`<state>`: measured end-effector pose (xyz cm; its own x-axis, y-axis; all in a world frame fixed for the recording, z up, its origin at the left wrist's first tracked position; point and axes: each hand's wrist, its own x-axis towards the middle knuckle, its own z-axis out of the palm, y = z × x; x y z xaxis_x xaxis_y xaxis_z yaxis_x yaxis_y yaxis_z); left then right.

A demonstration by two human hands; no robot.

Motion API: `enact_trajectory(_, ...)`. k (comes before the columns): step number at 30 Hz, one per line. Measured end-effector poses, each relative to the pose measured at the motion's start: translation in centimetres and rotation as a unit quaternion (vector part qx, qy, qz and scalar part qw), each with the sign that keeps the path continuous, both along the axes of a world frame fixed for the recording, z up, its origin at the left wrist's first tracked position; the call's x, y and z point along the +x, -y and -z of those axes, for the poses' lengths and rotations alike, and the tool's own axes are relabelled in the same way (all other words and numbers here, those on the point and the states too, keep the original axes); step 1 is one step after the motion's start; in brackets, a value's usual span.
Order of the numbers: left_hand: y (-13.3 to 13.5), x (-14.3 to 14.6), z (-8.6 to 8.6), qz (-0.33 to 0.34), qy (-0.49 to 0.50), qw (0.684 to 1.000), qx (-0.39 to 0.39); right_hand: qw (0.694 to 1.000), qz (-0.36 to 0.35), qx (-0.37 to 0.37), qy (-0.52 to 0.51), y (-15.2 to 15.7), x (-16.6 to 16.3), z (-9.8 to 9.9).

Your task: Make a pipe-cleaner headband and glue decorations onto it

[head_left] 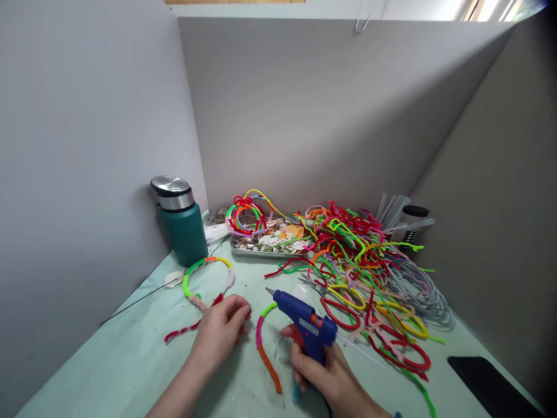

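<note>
Multicoloured pipe cleaners point(348, 238) are crowding the worktop's point(113, 366) back right corner. The right hand point(319, 371) is gripping a glue gun point(300, 310) by its handle point(313, 352), presumably avoiding heat. The left hand point(221, 328) is resting curled beside a ring point(186, 284), its hold I cannot tell; a strip point(259, 335) is lying between both.

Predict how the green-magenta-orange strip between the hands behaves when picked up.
The strip is probably light, being so thin. It likely keeps its shape, since it lies curved with nothing gripping it. Its fuzzy-looking surface suggests little slipping.
</note>
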<state>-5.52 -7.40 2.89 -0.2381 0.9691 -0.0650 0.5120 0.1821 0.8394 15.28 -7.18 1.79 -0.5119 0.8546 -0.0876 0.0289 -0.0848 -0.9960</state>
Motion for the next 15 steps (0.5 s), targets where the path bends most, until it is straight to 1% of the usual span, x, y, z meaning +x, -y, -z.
enact_trajectory(1,-0.2,-0.1,0.1,-0.019,0.118,0.993,-0.016,1.000,-0.016,-0.005,0.006,0.2,0.0,0.2)
enact_trajectory(2,-0.3,-0.1,0.2,-0.037,0.218,0.975,-0.031,0.999,-0.026,-0.009,0.016,0.3,0.0,0.3)
enact_trajectory(3,-0.4,-0.2,0.3,-0.054,0.293,0.954,-0.038,0.999,-0.031,-0.011,0.027,0.4,0.0,0.6)
enact_trajectory(5,-0.5,-0.4,0.4,-0.075,0.381,0.921,-0.043,0.998,-0.038,-0.015,0.046,0.5,0.0,1.0)
enact_trajectory(7,-0.5,-0.6,0.4,-0.086,0.426,0.899,-0.050,0.997,-0.052,-0.020,0.047,0.5,-0.1,1.5)
enact_trajectory(9,-0.4,-0.7,0.3,-0.092,0.451,0.886,-0.056,0.997,-0.069,-0.025,0.029,0.5,-0.2,1.7)
enact_trajectory(11,-0.3,-0.8,0.2,-0.091,0.462,0.881,-0.058,0.997,-0.071,-0.015,0.023,0.4,-0.1,1.8)
enact_trajectory(15,-0.2,-0.8,0.4,-0.066,0.480,0.874,-0.050,0.995,-0.062,0.033,0.076,0.5,0.3,1.7)
